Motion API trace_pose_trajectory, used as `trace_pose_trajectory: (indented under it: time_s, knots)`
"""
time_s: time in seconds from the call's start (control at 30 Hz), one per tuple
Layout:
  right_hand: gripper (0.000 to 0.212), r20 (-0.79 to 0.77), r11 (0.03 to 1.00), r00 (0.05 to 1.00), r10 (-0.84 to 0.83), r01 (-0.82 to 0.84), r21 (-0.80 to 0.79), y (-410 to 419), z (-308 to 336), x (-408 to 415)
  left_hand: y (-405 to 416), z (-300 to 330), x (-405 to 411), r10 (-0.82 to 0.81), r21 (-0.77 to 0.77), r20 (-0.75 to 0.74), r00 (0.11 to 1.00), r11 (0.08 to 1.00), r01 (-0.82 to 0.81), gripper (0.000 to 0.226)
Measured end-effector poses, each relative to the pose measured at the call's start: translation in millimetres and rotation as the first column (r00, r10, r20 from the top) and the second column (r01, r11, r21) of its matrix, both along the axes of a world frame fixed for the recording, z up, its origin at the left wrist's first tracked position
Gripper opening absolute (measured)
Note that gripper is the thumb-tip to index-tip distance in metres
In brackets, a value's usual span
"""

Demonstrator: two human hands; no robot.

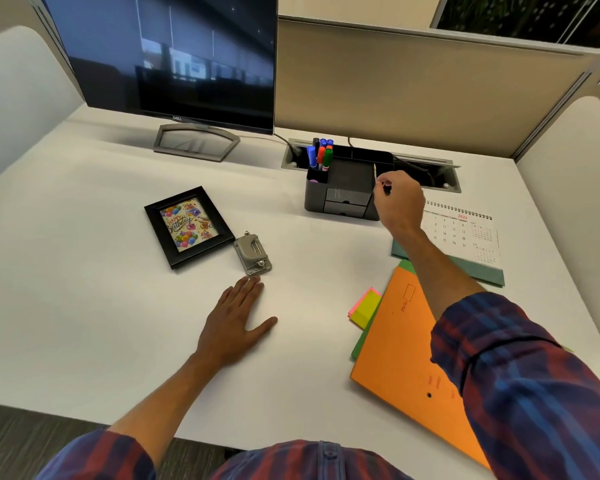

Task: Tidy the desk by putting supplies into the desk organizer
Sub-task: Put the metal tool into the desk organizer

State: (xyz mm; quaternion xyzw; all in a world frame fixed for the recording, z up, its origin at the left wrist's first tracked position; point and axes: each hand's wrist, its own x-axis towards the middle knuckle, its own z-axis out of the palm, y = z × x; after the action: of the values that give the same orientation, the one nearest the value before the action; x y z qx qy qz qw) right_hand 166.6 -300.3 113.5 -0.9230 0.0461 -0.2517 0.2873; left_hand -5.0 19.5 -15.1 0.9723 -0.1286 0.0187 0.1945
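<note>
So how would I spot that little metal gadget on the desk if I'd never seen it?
Start at the monitor and come down to the black picture frame lying flat on the white desk. The hole punch sits at the frame's lower right corner, just beyond the left hand's fingertips. It is the only grey metal item there.

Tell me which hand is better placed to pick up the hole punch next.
Left, probably. The left hand lies flat on the desk with its fingertips just short of the hole punch. The right hand is far off at the desk organizer, its grip already pinching something small and dark.
</note>
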Motion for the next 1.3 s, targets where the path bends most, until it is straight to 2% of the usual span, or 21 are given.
trace_pose_trajectory:
  time_s: [0.1, 0.23, 0.33, 0.43, 0.57, 0.7, 1.03, 1.13, 1.3]
  knots:
    - [0.017, 0.033, 0.994, 0.993, 0.113, -0.112, -0.005, 23.3, -9.0, -8.3, -0.1, 0.4, -0.5, -0.001, 0.002, -0.001, 1.0, 1.0, 0.001, 0.076]
    - [0.016, -0.026, 0.977, 0.977, 0.212, -0.212, 0.008, 59.8, -24.5, -22.3, 0.3, 0.2, -0.2, -0.003, 0.005, -0.006, 1.0, 1.0, 0.003, 0.076]
    - [0.02, -0.156, 0.948, 0.936, 0.316, -0.318, 0.013, 87.9, -39.4, -36.2, 0.0, 0.4, 0.2, -0.008, 0.007, -0.007, 1.0, 1.0, 0.008, 0.076]
    - [0.027, -0.331, 0.906, 0.852, 0.406, -0.423, 0.024, 113.6, -54.8, -50.5, -0.1, 0.3, 0.3, -0.007, 0.005, -0.003, 1.0, 1.0, 0.007, 0.076]
    - [0.039, -0.428, 0.858, 0.762, 0.487, -0.508, 0.072, 142.7, -64.8, -63.9, 0.6, -0.4, 0.7, -0.009, 0.005, -0.003, 1.0, 1.0, 0.009, 0.076]
    - [0.046, -0.49, 0.852, 0.736, 0.466, -0.523, 0.025, 165.8, -69.8, -67.2, 0.5, 0.8, 1.1, -0.024, 0.003, -0.011, 1.0, 1.0, 0.024, 0.078]
    - [0.034, -0.487, 0.873, 0.783, 0.388, -0.482, -0.08, 185.3, -68.0, -63.9, 1.2, -0.4, 1.2, -0.024, 0.008, -0.018, 1.0, 1.0, 0.024, 0.078]
    - [0.037, -0.473, 0.889, 0.798, 0.374, -0.454, -0.062, 184.8, -65.6, -62.2, 1.1, -0.7, 0.9, -0.023, 0.004, -0.025, 0.999, 1.0, 0.023, 0.078]
    - [0.027, -0.443, 0.913, 0.82, 0.362, -0.409, -0.012, 182.4, -54.2, -56.5, 1.3, -0.9, 1.0, -0.022, 0.01, -0.038, 0.999, 1.0, 0.023, 0.078]
